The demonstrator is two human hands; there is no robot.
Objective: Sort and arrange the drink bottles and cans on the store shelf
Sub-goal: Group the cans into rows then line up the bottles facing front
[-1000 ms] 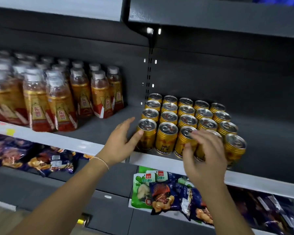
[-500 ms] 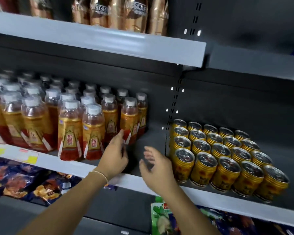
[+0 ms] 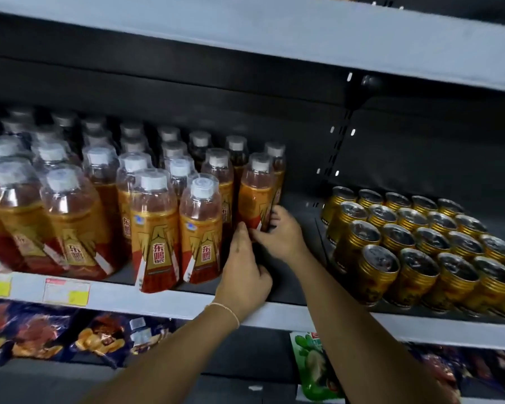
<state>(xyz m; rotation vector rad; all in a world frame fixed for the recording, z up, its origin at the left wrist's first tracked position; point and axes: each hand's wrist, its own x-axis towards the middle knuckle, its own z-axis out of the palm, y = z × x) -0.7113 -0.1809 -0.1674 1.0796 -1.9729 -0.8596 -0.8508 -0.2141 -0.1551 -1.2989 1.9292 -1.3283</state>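
Bottle [image 3: 256, 196]: clear plastic, white-capped, left of ribbed gold cans [image 3: 420, 243]; base hidden by hands.
Right hand [image 3: 280, 233]: fingers curled round its foot.
Left hand [image 3: 242, 269]: fingertips hidden; grip unclear.

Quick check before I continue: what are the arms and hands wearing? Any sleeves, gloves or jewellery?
No sleeves or gloves: both arms are bare as far as the view shows. The left hand has a thin, pale string bracelet round its wrist. The right hand and its wrist carry nothing: no watch or band, and no ring shows on the fingers in view.
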